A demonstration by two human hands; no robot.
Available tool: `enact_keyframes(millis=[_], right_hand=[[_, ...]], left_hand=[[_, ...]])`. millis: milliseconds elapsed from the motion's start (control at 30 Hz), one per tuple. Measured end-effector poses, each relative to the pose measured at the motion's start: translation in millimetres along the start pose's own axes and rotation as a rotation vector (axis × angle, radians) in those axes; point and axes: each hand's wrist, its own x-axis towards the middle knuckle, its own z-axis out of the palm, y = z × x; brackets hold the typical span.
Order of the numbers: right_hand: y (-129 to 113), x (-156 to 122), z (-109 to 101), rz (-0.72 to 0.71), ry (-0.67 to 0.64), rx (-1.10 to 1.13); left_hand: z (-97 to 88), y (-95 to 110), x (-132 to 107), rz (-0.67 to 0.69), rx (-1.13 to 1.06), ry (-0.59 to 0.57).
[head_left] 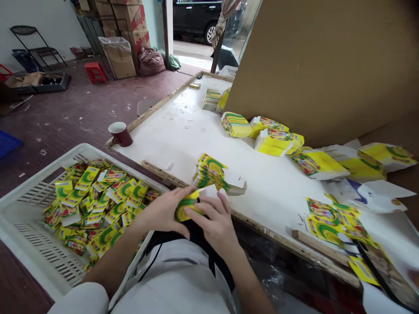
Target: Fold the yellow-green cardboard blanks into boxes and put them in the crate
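Note:
A small yellow and green carton (187, 206) with a white flap is held between both hands, just over the table's near edge. My left hand (165, 209) wraps round its left side, thumb below. The fingers of my right hand (212, 218) press on its right end near the flap. Just beyond my hands, a row of flat printed cartons (211, 170) lies fanned on the white table (166, 135). Left of my lap, a white plastic basket (42, 244) holds many folded small cartons (101, 200).
A maroon mug (121, 134) stands at the table's left corner. Bundled carton stacks (275, 141) line a large cardboard sheet (314, 65). More flat cartons (337, 220) and a wooden strip (322, 248) lie at right. A red stool (95, 72) stands on the floor.

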Motion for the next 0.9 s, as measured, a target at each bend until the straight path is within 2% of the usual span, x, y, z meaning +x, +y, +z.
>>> enact_keyframes(millis=[67,133,200,233,300,400,467,600,667,800,900], right_hand=[[-4,1,8,0.038,0.167,0.038],[-6,1,15,0.197,0.362,0.188],[-5,3,21,0.401,0.404,0.493],[-4,3,24,0.498,0.356,0.683],[-1,5,27,0.63,0.174,1.034],[4,8,28,0.675,-0.096,1.274],[7,9,26,0.679,-0.157,1.273],[9,7,25,0.68,-0.054,1.104],[6,4,25,0.585,-0.038,0.984],[-1,-3,27,0.29,-0.15,0.639],[0,-4,26,0.181,-0.172,0.416]], left_hand=[[18.7,-3,2,-0.054,0.124,0.017],[35.7,-8,4,-0.073,0.181,0.063],[47.3,-11,4,-0.034,0.207,0.09],[51.2,-12,4,-0.005,0.212,0.096],[56.7,-13,5,0.056,0.229,0.113],[61.3,-17,6,0.146,0.245,0.108],[62.2,-20,5,0.191,0.246,0.125],[60.8,-25,3,0.22,0.31,0.181],[60.9,-27,2,0.187,0.298,0.169],[62.5,-29,3,0.165,0.194,0.182],[57.7,-27,5,0.175,0.177,0.238]])
